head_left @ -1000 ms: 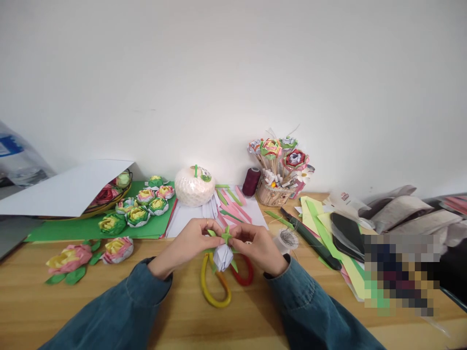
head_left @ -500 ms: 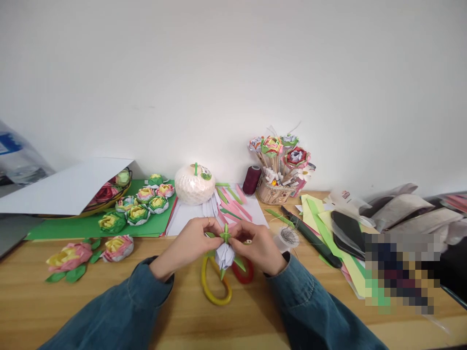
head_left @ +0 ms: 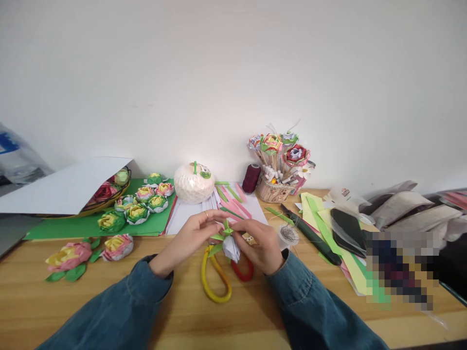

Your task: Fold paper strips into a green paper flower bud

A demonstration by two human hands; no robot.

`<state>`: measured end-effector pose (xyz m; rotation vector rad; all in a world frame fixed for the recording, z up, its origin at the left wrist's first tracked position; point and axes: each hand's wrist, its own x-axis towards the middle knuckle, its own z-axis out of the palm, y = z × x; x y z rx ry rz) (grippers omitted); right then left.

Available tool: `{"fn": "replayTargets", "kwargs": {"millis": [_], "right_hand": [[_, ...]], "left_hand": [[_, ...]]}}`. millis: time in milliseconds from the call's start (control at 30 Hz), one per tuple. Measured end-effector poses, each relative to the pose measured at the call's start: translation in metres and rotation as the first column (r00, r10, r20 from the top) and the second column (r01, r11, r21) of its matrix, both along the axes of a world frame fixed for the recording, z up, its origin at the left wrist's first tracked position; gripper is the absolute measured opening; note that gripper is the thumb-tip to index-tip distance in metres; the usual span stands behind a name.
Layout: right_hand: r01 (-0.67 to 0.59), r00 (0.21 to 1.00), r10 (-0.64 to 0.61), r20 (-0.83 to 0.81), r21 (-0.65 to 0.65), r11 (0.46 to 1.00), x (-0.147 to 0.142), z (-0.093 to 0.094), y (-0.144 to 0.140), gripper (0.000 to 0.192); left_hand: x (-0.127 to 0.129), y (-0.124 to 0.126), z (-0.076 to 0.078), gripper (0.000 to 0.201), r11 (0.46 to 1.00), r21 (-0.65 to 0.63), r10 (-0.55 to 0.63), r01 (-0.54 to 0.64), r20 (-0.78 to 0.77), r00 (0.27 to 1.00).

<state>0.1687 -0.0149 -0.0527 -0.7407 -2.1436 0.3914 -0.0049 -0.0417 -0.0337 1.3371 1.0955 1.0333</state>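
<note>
Above the wooden table, a small white folded-paper flower (head_left: 231, 249) with green paper leaves hangs head-down between my hands. My right hand (head_left: 260, 244) grips it by the green base, thumb and fingers closed around its right side. On the other side, my left hand (head_left: 193, 240) has its thumb and fingertips together at the green leaves; the exact contact is partly hidden. Below the flower lies a pair of scissors (head_left: 218, 294) with one yellow and one red handle, blades hidden behind the hands.
Finished paper flowers (head_left: 137, 213) rest on green sheets (head_left: 65, 231) to the left. Behind stand a wrapped white fruit (head_left: 194, 182), a dark red thread spool (head_left: 251, 178) and a basket of flowers (head_left: 273, 192). Rightward are a wire spool (head_left: 288, 237), a black-handled cutter (head_left: 310, 233) and a phone (head_left: 348, 232).
The flower has turned and shifted slightly right, its leaves now pointing left. My left fingers have moved up and straightened somewhat; my right hand has curled further over the flower's base.
</note>
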Motion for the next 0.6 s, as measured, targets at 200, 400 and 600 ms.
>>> {"fn": "replayTargets", "kwargs": {"millis": [200,400,600], "right_hand": [[0.084,0.993,-0.073,-0.091,0.121,0.989,0.0,0.002,0.003,0.013],[0.097,0.985,-0.123,-0.12,-0.198,0.975,-0.003,0.01,-0.004,0.013],[-0.075,0.981,-0.027,-0.192,-0.508,0.858,-0.006,0.007,-0.003,0.027]], "left_hand": [[0.004,0.001,-0.003,0.005,0.971,0.222,0.121,-0.092,-0.12,0.985],[0.001,-0.003,-0.011,0.01,0.814,0.56,0.327,-0.155,-0.221,0.919],[0.003,-0.005,-0.014,0.015,0.791,0.604,0.313,-0.095,-0.268,0.911]]}}
